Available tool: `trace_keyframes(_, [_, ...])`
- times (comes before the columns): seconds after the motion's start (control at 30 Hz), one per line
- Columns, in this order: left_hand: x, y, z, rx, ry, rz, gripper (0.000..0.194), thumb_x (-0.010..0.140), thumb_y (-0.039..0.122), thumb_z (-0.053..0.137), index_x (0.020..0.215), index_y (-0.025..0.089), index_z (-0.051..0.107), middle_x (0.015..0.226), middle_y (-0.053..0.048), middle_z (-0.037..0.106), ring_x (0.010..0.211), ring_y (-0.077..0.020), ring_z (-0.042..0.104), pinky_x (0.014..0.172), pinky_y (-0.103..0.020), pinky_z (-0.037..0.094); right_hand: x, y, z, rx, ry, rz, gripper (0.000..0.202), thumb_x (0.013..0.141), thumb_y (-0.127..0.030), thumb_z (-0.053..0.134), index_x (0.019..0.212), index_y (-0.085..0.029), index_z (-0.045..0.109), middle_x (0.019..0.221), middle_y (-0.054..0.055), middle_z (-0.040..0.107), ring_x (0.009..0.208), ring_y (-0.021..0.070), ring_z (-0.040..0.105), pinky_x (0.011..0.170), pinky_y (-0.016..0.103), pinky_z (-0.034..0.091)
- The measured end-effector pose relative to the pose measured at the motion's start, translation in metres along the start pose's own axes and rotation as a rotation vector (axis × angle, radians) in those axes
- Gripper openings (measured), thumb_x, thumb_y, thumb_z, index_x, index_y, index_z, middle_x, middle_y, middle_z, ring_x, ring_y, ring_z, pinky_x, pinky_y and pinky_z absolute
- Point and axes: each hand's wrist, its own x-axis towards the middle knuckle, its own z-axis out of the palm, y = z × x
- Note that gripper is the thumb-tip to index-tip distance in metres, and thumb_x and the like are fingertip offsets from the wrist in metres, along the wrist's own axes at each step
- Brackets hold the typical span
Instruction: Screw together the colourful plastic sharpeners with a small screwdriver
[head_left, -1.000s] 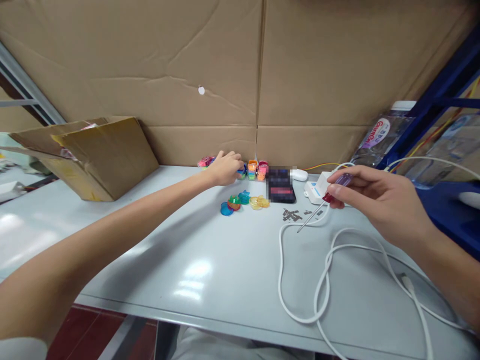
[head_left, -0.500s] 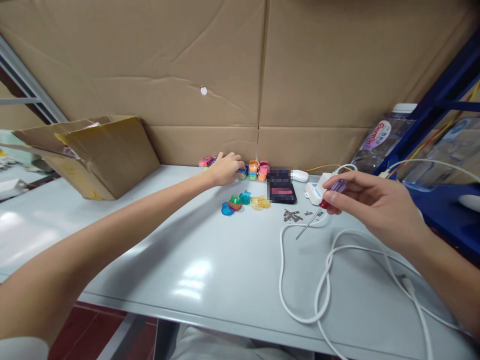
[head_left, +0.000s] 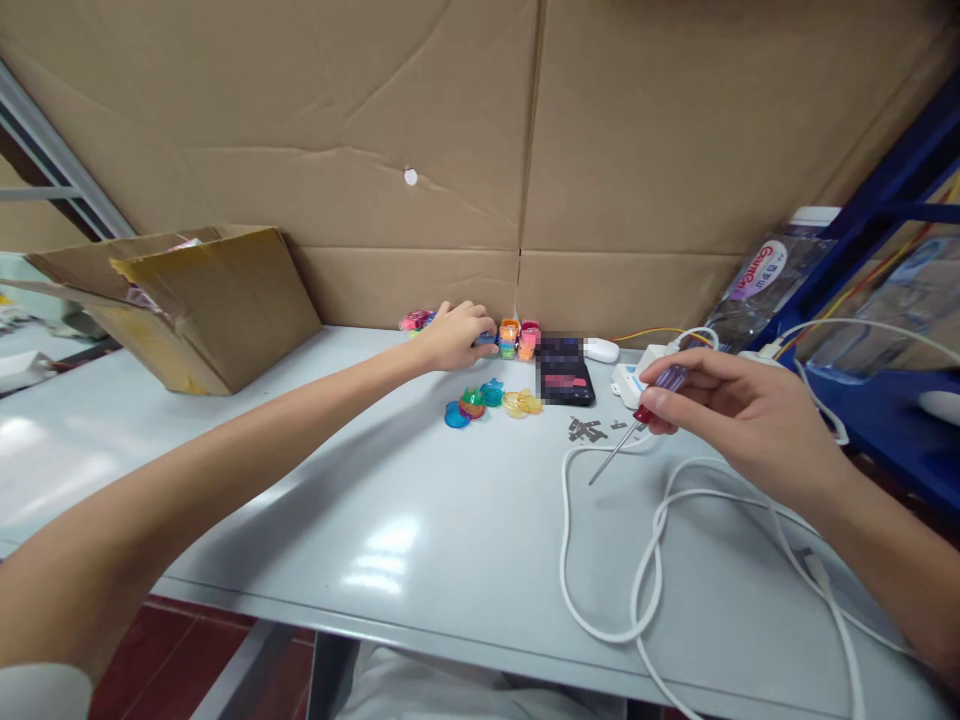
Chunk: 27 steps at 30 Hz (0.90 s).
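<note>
At the back of the table, my left hand [head_left: 459,337] is closed with thumb and fingers around a blue plastic piece [head_left: 487,339], partly hidden by the fingers. Beside it stand small colourful plastic pieces in stacks [head_left: 509,339], and a pink cluster [head_left: 416,320] shows behind the wrist. My right hand [head_left: 739,405] pinches a screwdriver [head_left: 616,460] by its clear purple and red handle, its metal shaft slanting down to the left. Nearer me lie translucent plastic pieces: blue [head_left: 457,414], green [head_left: 472,397], teal [head_left: 492,391] and yellow [head_left: 521,403].
A dark phone [head_left: 568,385] lies near several small dark metal bits [head_left: 586,430]. White cable [head_left: 568,560] loops over the right of the table [head_left: 300,540]. Around stand a white charger [head_left: 630,383], a plastic bottle [head_left: 765,275], and an open cardboard box [head_left: 232,310] at left.
My left hand has shifted very slightly to the right among the plastic pieces. The screwdriver tip has dipped a little lower in my right hand. The view has also moved slightly.
</note>
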Motion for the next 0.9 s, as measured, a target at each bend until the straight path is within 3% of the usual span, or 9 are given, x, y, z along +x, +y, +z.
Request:
trace_keyframes(0.13, [-0.020, 0.016, -0.020, -0.193, -0.019, 0.093, 0.029, 0.097, 0.035, 0.051, 0.103, 0.016, 0.072, 0.101, -0.008, 0.072, 0.092, -0.0198, 0.065, 0.082, -0.032, 0.049, -0.001, -0.003, 0.001, -0.008, -0.003, -0.008, 0.028, 0.080, -0.043, 0.081, 0.093, -0.019, 0.071, 0.073, 0.001, 0.069, 0.060, 0.0117, 0.065, 0.058, 0.023, 0.060])
trace_keyframes(0.27, [-0.050, 0.027, -0.039, -0.350, -0.023, 0.147, 0.028, 0.096, 0.039, 0.053, 0.099, 0.017, 0.072, 0.096, -0.006, 0.072, 0.085, -0.0173, 0.065, 0.075, -0.029, 0.049, -0.002, -0.006, 0.004, -0.038, -0.028, -0.036, 0.026, 0.081, -0.043, 0.079, 0.089, -0.020, 0.070, 0.073, 0.001, 0.068, 0.059, 0.0120, 0.064, 0.055, 0.023, 0.058])
trace_keyframes(0.37, [-0.064, 0.020, -0.046, -0.302, 0.018, 0.098, 0.028, 0.095, 0.039, 0.053, 0.099, 0.019, 0.072, 0.100, -0.006, 0.073, 0.087, -0.0182, 0.065, 0.077, -0.030, 0.050, -0.004, -0.008, 0.006, -0.044, -0.060, -0.047, 0.026, 0.080, -0.044, 0.080, 0.084, -0.021, 0.068, 0.070, 0.000, 0.066, 0.057, 0.0113, 0.062, 0.053, 0.022, 0.055])
trace_keyframes(0.5, [-0.059, -0.009, -0.040, -0.156, 0.075, -0.030, 0.030, 0.094, 0.039, 0.051, 0.101, 0.020, 0.073, 0.105, -0.009, 0.072, 0.099, -0.0237, 0.065, 0.089, -0.035, 0.049, -0.006, -0.009, 0.009, -0.055, -0.074, -0.022, 0.028, 0.081, -0.045, 0.079, 0.081, -0.022, 0.065, 0.065, -0.001, 0.067, 0.052, 0.0098, 0.058, 0.051, 0.021, 0.051])
trace_keyframes(0.63, [-0.042, -0.026, -0.024, -0.005, -0.016, -0.163, 0.038, 0.086, 0.040, 0.059, 0.119, 0.025, 0.068, 0.125, -0.009, 0.069, 0.125, -0.0340, 0.053, 0.095, -0.043, 0.044, -0.007, -0.009, 0.013, -0.059, -0.093, -0.015, 0.029, 0.084, -0.047, 0.075, 0.080, -0.021, 0.064, 0.063, -0.002, 0.065, 0.050, 0.0088, 0.057, 0.049, 0.020, 0.050])
trace_keyframes(0.73, [-0.030, -0.025, -0.012, 0.047, -0.022, -0.111, 0.044, 0.087, 0.034, 0.057, 0.130, 0.025, 0.061, 0.134, -0.011, 0.066, 0.132, -0.0345, 0.047, 0.101, -0.050, 0.039, -0.007, -0.009, 0.018, -0.035, -0.129, 0.004, 0.031, 0.083, -0.049, 0.076, 0.079, -0.021, 0.064, 0.066, -0.001, 0.066, 0.051, 0.0091, 0.057, 0.049, 0.020, 0.050])
trace_keyframes(0.9, [-0.017, -0.018, -0.004, 0.211, -0.057, -0.010, 0.052, 0.091, 0.026, 0.050, 0.142, 0.016, 0.049, 0.134, -0.021, 0.065, 0.138, -0.0319, 0.047, 0.110, -0.056, 0.031, -0.009, -0.006, 0.024, 0.015, -0.178, 0.057, 0.032, 0.077, -0.047, 0.082, 0.080, -0.021, 0.065, 0.069, 0.000, 0.068, 0.053, 0.0097, 0.058, 0.049, 0.020, 0.051])
